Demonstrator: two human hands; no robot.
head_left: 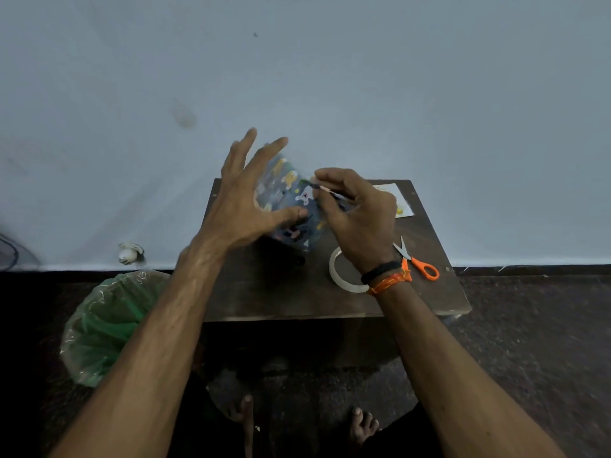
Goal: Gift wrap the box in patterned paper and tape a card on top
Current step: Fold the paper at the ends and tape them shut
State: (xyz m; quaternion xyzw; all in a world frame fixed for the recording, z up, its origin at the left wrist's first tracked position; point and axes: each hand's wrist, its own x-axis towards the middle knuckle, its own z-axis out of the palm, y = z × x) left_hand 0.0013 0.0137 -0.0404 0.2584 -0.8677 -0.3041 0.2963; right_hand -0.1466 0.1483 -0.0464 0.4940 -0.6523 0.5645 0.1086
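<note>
Gripping the cartoon-patterned wrapped box [291,206], both hands hide any readable writing.

A single head-worn camera looked forward and steeply down from close above the worktop [264,292], facing the pale wall [330,77] past its far edge. Its wide lens bowed the frame, and dim light perhaps blurred the near floor [529,342].

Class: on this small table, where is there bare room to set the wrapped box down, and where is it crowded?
The table's near-left part is bare, bordered by the tape roll on the right and the front edge. The right side is crowded: tape roll, scissors, and card at the far corner. Both hands hold the box over the far middle.
</note>
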